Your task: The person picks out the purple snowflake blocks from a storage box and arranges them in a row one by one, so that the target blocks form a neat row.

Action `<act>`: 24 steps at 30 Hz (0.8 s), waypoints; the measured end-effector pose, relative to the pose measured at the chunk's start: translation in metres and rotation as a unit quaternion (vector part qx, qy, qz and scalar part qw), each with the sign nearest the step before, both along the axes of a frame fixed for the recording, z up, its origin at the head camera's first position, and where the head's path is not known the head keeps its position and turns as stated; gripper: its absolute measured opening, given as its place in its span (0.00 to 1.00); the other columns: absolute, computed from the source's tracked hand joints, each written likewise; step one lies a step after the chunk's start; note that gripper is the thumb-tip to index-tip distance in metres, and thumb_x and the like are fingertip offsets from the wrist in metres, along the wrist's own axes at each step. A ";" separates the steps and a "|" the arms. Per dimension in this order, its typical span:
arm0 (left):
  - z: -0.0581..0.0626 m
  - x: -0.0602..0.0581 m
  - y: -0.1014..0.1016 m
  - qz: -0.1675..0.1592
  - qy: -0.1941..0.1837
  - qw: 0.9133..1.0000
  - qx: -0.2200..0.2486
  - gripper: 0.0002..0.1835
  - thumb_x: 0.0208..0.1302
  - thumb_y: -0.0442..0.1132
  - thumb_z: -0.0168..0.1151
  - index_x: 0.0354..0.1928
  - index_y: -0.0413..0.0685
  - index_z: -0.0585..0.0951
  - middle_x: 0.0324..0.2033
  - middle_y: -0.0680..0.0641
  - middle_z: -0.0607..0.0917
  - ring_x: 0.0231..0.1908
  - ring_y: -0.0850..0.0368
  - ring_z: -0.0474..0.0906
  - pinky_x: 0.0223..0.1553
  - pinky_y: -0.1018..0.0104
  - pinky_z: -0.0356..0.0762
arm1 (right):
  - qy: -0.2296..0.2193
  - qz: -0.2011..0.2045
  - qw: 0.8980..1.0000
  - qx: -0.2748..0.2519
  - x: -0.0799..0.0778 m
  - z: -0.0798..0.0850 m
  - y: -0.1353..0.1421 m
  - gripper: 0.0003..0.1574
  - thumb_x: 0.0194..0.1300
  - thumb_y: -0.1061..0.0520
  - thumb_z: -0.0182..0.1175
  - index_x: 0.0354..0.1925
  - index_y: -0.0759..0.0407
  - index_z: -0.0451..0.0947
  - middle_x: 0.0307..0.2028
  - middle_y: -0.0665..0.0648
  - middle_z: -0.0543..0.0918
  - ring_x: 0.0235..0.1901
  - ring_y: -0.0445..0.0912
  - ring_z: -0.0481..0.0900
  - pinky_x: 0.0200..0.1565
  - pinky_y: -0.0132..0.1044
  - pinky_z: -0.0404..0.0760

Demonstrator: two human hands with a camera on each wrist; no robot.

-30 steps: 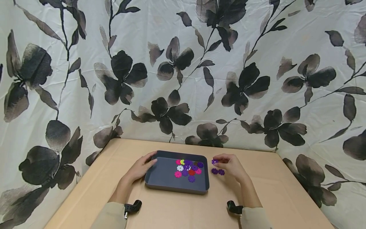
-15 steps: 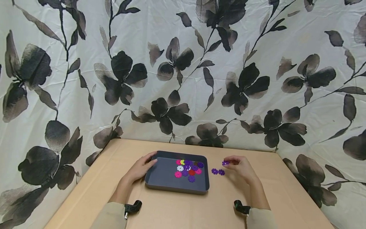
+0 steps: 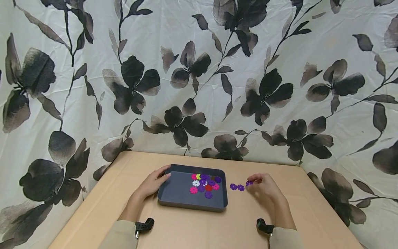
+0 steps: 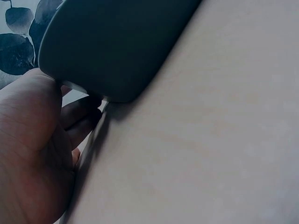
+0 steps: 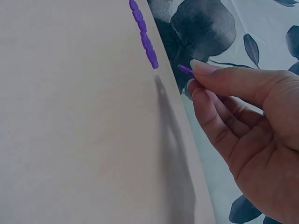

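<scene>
My left hand (image 3: 151, 184) grips the left edge of a dark grey tray (image 3: 177, 192), thumb at the rim; in the left wrist view the fingers reach under the tray's corner (image 4: 119, 51). Between thumb and fingertips, my right hand (image 3: 265, 186) pinches a purple flower-shaped plastic disc (image 3: 249, 183). It appears nearly edge-on in the right wrist view, held a little above the table. Two similar purple discs (image 3: 237, 187) lie side by side on the table, between the tray and the right hand.
Several flower-shaped discs (image 3: 205, 185) in purple, pink, red, white and yellow lie in the tray's right half. The tan table (image 3: 199, 230) ends at a floral cloth (image 3: 217, 103) behind. Both wrists wear black camera mounts.
My right hand has carried the purple disc rightward from beside the tray, then slightly down toward the right end of the two discs. The left hand and tray have stayed put.
</scene>
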State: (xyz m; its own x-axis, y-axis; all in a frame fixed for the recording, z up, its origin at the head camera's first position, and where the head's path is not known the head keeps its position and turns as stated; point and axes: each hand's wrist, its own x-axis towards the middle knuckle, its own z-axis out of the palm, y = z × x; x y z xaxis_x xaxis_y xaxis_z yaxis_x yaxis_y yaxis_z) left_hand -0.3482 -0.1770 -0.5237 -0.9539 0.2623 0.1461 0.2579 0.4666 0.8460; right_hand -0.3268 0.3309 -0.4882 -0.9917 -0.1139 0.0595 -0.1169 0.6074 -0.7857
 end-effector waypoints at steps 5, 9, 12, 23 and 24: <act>-0.001 -0.001 -0.001 -0.001 0.001 1.000 -0.001 0.34 0.79 0.57 0.54 0.80 0.55 0.65 0.78 0.43 0.66 0.79 0.39 0.59 0.79 0.38 0.56 | -0.017 0.004 1.000 0.011 0.000 -0.006 0.002 0.17 0.61 0.65 0.74 0.49 0.68 0.86 0.40 0.59 0.88 0.39 0.47 0.79 0.43 0.33 0.79; -0.002 -0.001 -0.001 0.000 0.000 1.000 0.000 0.35 0.78 0.59 0.54 0.80 0.55 0.65 0.79 0.43 0.66 0.79 0.39 0.58 0.79 0.39 0.56 | -0.025 0.005 1.000 -0.002 -0.002 -0.011 0.002 0.16 0.61 0.66 0.73 0.49 0.69 0.86 0.39 0.60 0.88 0.36 0.47 0.80 0.38 0.31 0.81; -0.001 0.000 -0.001 0.001 -0.003 1.000 0.000 0.34 0.79 0.58 0.55 0.80 0.55 0.65 0.79 0.43 0.66 0.79 0.39 0.58 0.79 0.39 0.56 | -0.025 0.001 1.000 -0.006 -0.003 -0.013 0.002 0.16 0.61 0.67 0.73 0.48 0.68 0.86 0.39 0.60 0.88 0.35 0.47 0.79 0.36 0.30 0.79; 0.001 0.001 -0.001 0.001 0.000 1.000 -0.007 0.33 0.80 0.56 0.54 0.80 0.54 0.64 0.78 0.42 0.66 0.79 0.38 0.59 0.79 0.38 0.57 | -0.005 0.007 1.000 0.021 -0.002 -0.014 -0.004 0.14 0.60 0.70 0.72 0.46 0.68 0.86 0.39 0.61 0.86 0.35 0.48 0.76 0.34 0.29 0.77; 0.001 0.001 -0.001 0.001 0.000 1.000 -0.006 0.33 0.80 0.56 0.54 0.80 0.54 0.64 0.78 0.42 0.66 0.79 0.38 0.59 0.79 0.38 0.57 | -0.006 0.004 1.000 0.022 -0.002 -0.014 -0.005 0.14 0.60 0.70 0.72 0.46 0.67 0.86 0.38 0.60 0.86 0.35 0.48 0.76 0.34 0.29 0.77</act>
